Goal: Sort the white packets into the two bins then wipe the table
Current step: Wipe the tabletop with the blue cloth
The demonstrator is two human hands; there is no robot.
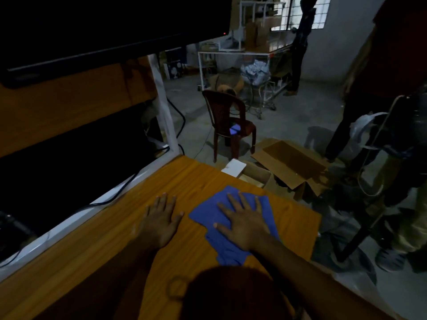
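A blue cloth (205, 214) lies spread on the orange wooden table (111, 239), near its far right corner. My right hand (242, 221) presses flat on the cloth, fingers spread. My left hand (161, 220) rests flat on the bare wood just left of the cloth, fingers apart, holding nothing. No white packets or bins show on the table. A white flat thing (234, 167) sits just past the table's far edge.
Open cardboard boxes (288, 167) lie on the floor beyond the far edge. A dark red plastic chair (227, 118) stands behind them. A person's legs (360, 107) and a stand with bags (379, 158) are at the right. A dark screen (104, 26) hangs at upper left.
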